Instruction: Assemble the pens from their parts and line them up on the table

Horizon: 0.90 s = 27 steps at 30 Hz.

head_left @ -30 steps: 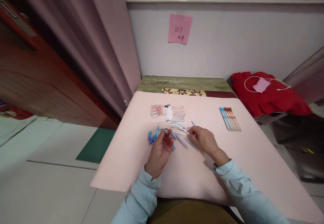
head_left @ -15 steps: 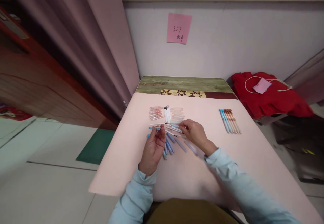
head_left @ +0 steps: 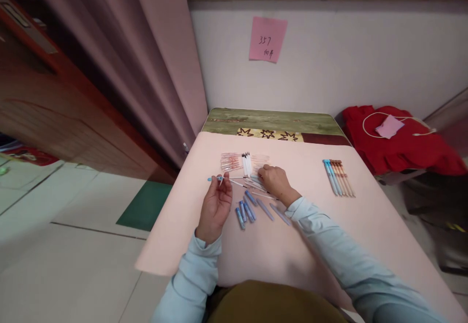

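My left hand (head_left: 215, 206) pinches a light blue pen part (head_left: 211, 179) between thumb and fingers, above the left side of the pale pink sheet. My right hand (head_left: 276, 182) is over the pile of loose pen parts, its fingers pressed together; what is in them is hidden. White refills with black tips (head_left: 247, 165) stand in a row beyond the hands, between clear pinkish barrels (head_left: 231, 161) and paler clear barrels (head_left: 260, 158). Several blue pen pieces (head_left: 245, 211) lie between my hands, near two greyish-blue barrels (head_left: 265, 209).
Blue and brown pens (head_left: 339, 178) lie side by side on the right of the sheet (head_left: 307, 245). Behind the sheet shows a green tabletop (head_left: 285, 117). A red cloth (head_left: 398, 152) with a white cable is at the right, a curtain (head_left: 153, 60) at the left.
My left hand has shifted left with the blue pen part, away from the blue pieces. My right hand has moved slightly toward the clear barrels. The view has shifted slightly.
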{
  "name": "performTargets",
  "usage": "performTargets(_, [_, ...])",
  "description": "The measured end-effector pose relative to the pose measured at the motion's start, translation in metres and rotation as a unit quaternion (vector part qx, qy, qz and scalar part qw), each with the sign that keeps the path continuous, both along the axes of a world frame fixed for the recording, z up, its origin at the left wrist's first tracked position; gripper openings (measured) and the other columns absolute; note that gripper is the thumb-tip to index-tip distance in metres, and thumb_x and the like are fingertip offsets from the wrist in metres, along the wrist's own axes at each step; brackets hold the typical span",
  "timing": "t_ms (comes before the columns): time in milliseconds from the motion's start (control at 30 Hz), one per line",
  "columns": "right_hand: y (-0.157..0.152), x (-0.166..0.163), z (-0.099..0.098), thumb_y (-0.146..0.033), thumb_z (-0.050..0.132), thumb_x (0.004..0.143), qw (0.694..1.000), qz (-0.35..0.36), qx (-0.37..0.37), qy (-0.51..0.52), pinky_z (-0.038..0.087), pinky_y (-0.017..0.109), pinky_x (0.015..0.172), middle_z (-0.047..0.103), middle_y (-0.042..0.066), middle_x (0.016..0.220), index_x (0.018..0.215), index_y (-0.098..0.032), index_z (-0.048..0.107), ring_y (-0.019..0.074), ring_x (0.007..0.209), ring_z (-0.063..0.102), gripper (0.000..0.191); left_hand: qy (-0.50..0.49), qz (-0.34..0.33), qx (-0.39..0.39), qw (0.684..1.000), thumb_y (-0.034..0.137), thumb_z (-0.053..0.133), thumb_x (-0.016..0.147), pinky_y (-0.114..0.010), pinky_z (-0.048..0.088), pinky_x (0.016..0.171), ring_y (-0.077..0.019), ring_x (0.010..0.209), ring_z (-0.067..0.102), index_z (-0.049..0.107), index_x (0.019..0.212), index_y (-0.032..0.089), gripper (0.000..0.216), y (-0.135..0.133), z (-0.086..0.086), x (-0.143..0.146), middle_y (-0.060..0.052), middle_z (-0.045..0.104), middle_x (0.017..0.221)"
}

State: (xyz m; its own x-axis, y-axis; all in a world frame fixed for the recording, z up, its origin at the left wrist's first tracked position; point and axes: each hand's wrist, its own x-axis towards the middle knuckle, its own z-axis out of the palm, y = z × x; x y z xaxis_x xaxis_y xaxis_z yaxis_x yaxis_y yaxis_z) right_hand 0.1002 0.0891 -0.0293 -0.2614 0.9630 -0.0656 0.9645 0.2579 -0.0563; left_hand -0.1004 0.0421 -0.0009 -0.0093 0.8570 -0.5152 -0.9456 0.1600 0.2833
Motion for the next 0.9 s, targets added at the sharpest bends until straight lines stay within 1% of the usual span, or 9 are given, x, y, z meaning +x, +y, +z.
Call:
performTargets(100, [-0.006, 0.003, 0.004, -0.025, 0.051, 0.093, 1.0, -0.011, 0.014, 0.005, 0.041, 0.03, 0.075, 0.069, 0.013, 0.103, 0.101, -0.015, 0.07, 0.0218, 0.089, 0.066, 0.023, -0.002, 0.001, 0.008, 1.0, 0.017, 0.046, 0.1, -0.018, 0.059, 0.069, -0.0118, 0.084, 0.071, 0.064, 0.083, 0.011, 0.026, 0.0, 0.003, -0.001, -0.01, 0.073, 0.089])
performTargets(167, [-0.016, 0.009, 0.008, -0.029, 0.052, 0.092, 0.997, -0.031, 0.057, 0.042, 0.041, 0.031, 0.079, 0.07, 0.011, 0.103, 0.101, -0.018, 0.071, 0.0223, 0.092, 0.065, 0.024, 0.0, 0.004, 0.011, 1.0, 0.018, 0.045, 0.1, -0.018, 0.059, 0.069, -0.0109, 0.081, 0.071, 0.064, 0.083, 0.011, 0.026, -0.001, 0.006, -0.003, -0.01, 0.073, 0.089])
performTargets(267, [-0.038, 0.018, 0.016, -0.035, 0.053, 0.091, 0.975, -0.093, 0.136, 0.152, 0.042, 0.031, 0.081, 0.072, 0.006, 0.103, 0.098, -0.022, 0.072, 0.0212, 0.09, 0.065, 0.023, 0.005, 0.006, 0.012, 1.0, 0.019, 0.046, 0.1, -0.017, 0.059, 0.068, -0.0094, 0.077, 0.07, 0.064, 0.082, 0.011, 0.027, -0.002, 0.008, -0.001, -0.009, 0.073, 0.09])
performTargets(333, [-0.056, 0.022, 0.022, -0.039, 0.056, 0.088, 0.951, -0.14, 0.148, 0.233, 0.044, 0.03, 0.076, 0.074, 0.004, 0.099, 0.096, -0.024, 0.072, 0.0193, 0.082, 0.066, 0.023, 0.003, -0.002, 0.014, 1.0, 0.019, 0.046, 0.1, -0.017, 0.058, 0.068, -0.0083, 0.075, 0.069, 0.063, 0.081, 0.011, 0.027, -0.002, 0.009, 0.004, -0.009, 0.073, 0.092])
performTargets(433, [-0.08, 0.025, 0.03, -0.041, 0.059, 0.084, 0.913, -0.167, 0.115, 0.354, 0.048, 0.027, 0.069, 0.074, 0.002, 0.083, 0.089, -0.023, 0.072, 0.0165, 0.07, 0.065, 0.022, -0.001, -0.018, 0.017, 1.0, 0.019, 0.046, 0.1, -0.017, 0.058, 0.068, -0.0083, 0.075, 0.069, 0.063, 0.083, 0.011, 0.025, -0.001, 0.01, 0.016, -0.01, 0.073, 0.094])
performTargets(500, [-0.093, 0.027, 0.035, -0.04, 0.061, 0.082, 0.891, -0.158, 0.094, 0.415, 0.049, 0.027, 0.069, 0.073, 0.001, 0.079, 0.09, -0.023, 0.071, 0.0155, 0.068, 0.064, 0.022, -0.001, -0.023, 0.02, 1.0, 0.018, 0.047, 0.1, -0.017, 0.058, 0.068, -0.0092, 0.077, 0.07, 0.063, 0.085, 0.011, 0.024, 0.0, 0.01, 0.025, -0.01, 0.073, 0.094])
performTargets(567, [-0.102, 0.03, 0.036, -0.037, 0.062, 0.08, 0.877, -0.147, 0.075, 0.451, 0.049, 0.026, 0.069, 0.071, 0.001, 0.077, 0.095, -0.022, 0.072, 0.0151, 0.068, 0.062, 0.023, 0.0, -0.027, 0.021, 0.999, 0.018, 0.047, 0.1, -0.017, 0.058, 0.068, -0.0096, 0.078, 0.07, 0.063, 0.086, 0.011, 0.023, 0.0, 0.01, 0.032, -0.01, 0.073, 0.093])
performTargets(700, [-0.109, 0.037, 0.034, -0.035, 0.062, 0.079, 0.866, -0.144, 0.028, 0.478, 0.046, 0.025, 0.06, 0.067, 0.001, 0.07, 0.095, -0.02, 0.074, 0.0147, 0.065, 0.059, 0.025, 0.007, -0.035, 0.022, 0.999, 0.017, 0.048, 0.099, -0.017, 0.058, 0.067, -0.0091, 0.075, 0.069, 0.063, 0.088, 0.01, 0.02, -0.001, 0.013, 0.042, -0.01, 0.073, 0.093])
performTargets(900, [-0.107, 0.042, 0.03, -0.034, 0.062, 0.077, 0.86, -0.151, 0.015, 0.488, 0.043, 0.024, 0.056, 0.066, 0.001, 0.069, 0.093, -0.019, 0.076, 0.0141, 0.062, 0.057, 0.025, 0.018, -0.047, 0.015, 0.999, 0.018, 0.049, 0.099, -0.018, 0.058, 0.065, -0.0083, 0.07, 0.068, 0.063, 0.089, 0.011, 0.018, -0.005, 0.016, 0.056, -0.008, 0.073, 0.089])
